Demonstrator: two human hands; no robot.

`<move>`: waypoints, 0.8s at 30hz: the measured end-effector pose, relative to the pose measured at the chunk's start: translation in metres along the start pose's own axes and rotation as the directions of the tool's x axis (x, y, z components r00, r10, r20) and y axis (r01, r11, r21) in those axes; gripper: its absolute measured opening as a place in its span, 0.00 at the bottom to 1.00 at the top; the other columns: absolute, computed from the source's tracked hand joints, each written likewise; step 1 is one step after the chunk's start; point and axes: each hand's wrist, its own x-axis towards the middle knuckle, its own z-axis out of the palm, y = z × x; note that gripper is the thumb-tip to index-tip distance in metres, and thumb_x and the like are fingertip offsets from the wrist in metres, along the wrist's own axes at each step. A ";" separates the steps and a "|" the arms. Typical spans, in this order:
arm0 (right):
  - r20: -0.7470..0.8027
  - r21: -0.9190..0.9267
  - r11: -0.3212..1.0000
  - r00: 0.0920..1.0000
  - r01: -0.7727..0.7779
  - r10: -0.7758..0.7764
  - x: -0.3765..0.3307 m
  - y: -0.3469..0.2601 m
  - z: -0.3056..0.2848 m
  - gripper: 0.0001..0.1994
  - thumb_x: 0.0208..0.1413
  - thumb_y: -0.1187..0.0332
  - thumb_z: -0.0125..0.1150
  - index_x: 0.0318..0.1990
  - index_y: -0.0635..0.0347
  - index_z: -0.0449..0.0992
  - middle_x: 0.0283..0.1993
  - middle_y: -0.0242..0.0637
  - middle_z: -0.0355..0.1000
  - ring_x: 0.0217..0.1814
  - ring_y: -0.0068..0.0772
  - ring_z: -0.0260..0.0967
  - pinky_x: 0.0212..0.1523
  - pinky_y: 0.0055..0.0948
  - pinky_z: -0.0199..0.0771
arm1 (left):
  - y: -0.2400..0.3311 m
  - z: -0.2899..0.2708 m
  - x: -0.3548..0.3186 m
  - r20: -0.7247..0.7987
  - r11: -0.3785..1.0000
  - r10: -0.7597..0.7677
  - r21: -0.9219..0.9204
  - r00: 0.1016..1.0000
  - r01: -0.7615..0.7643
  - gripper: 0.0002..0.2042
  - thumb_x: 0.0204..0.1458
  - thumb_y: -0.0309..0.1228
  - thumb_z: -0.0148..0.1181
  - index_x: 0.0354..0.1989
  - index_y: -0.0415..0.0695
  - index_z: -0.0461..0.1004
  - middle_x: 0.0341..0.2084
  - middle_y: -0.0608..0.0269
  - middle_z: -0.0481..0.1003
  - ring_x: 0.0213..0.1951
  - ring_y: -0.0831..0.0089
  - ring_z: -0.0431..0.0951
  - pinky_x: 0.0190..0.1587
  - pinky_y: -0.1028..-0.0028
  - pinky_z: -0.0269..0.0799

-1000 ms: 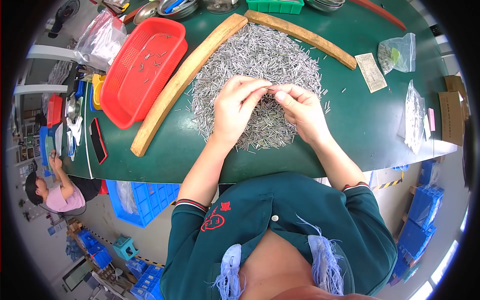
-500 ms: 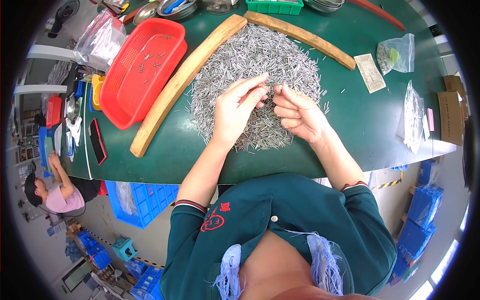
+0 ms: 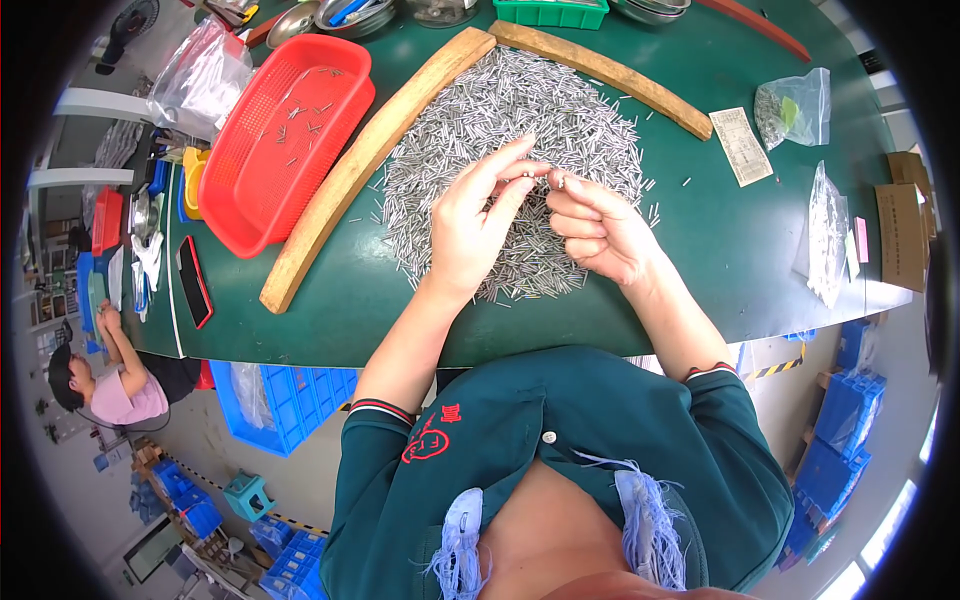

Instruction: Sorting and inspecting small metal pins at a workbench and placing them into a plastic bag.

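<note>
A wide heap of small silvery metal pins (image 3: 430, 135) covers the middle of the green table. Over the heap, my left hand (image 3: 472, 222) bends its thumb and middle finger together around a tiny shiny metal pin, with its index finger stretched out above. Facing it, my right hand (image 3: 600, 228) is closed, thumb pressed on the curled index finger; what lies in that pinch is mostly hidden. The fingertips of both hands almost meet above the pile.
Two wooden bars (image 3: 380, 165) form a corner round the heap's far side. Left of them stands a red basket (image 3: 235, 215) with a few pins. A phone (image 3: 196, 283), a paper note (image 3: 740, 146) and a plastic bag (image 3: 808, 115) lie around. A co-worker (image 3: 125, 385) sits far left.
My left hand's index finger has lifted a little and its thumb has come further apart from it. The right hand's fingertips have shifted slightly; the heap looks the same.
</note>
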 end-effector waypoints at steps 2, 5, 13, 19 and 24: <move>0.011 0.008 1.000 1.000 -0.005 0.005 0.000 0.000 -0.002 0.06 0.61 0.65 0.47 0.41 0.55 0.67 0.19 0.18 0.48 0.16 0.07 0.41 0.11 0.09 0.39 | -0.001 -0.001 0.000 0.003 0.998 0.046 0.046 0.999 -0.046 0.17 0.52 0.19 0.54 0.53 0.37 0.67 0.37 0.56 0.77 0.41 0.76 0.75 0.47 0.75 0.70; 0.052 0.055 0.998 0.998 -0.026 0.023 0.000 0.000 -0.003 0.06 0.61 0.65 0.48 0.40 0.55 0.67 0.19 0.18 0.48 0.16 0.07 0.41 0.11 0.09 0.39 | 0.001 -0.001 0.000 0.000 0.996 0.057 0.073 0.998 -0.057 0.17 0.52 0.19 0.54 0.52 0.37 0.68 0.37 0.56 0.77 0.41 0.76 0.75 0.47 0.75 0.71; 0.093 0.122 0.991 0.994 -0.060 0.048 0.001 -0.001 -0.003 0.06 0.61 0.66 0.47 0.38 0.57 0.68 0.18 0.17 0.47 0.15 0.07 0.41 0.10 0.09 0.39 | 0.001 -0.001 0.000 -0.010 0.993 0.080 0.085 0.997 -0.079 0.17 0.52 0.18 0.54 0.52 0.37 0.68 0.37 0.56 0.77 0.41 0.76 0.76 0.47 0.75 0.71; 0.135 0.219 0.971 0.988 -0.099 0.070 0.002 0.000 -0.007 0.06 0.62 0.66 0.47 0.38 0.56 0.67 0.18 0.18 0.47 0.15 0.07 0.41 0.10 0.09 0.39 | 0.003 0.000 0.001 -0.014 0.985 0.122 0.123 0.992 -0.119 0.17 0.51 0.19 0.55 0.51 0.37 0.69 0.37 0.56 0.77 0.41 0.75 0.76 0.46 0.75 0.71; 0.153 0.235 0.967 0.986 -0.102 0.066 0.002 0.000 -0.008 0.06 0.61 0.65 0.47 0.38 0.56 0.67 0.18 0.18 0.48 0.15 0.08 0.41 0.10 0.10 0.40 | 0.004 0.000 0.001 -0.017 0.982 0.131 0.138 0.991 -0.128 0.16 0.51 0.19 0.55 0.50 0.37 0.70 0.37 0.56 0.77 0.41 0.74 0.77 0.46 0.74 0.71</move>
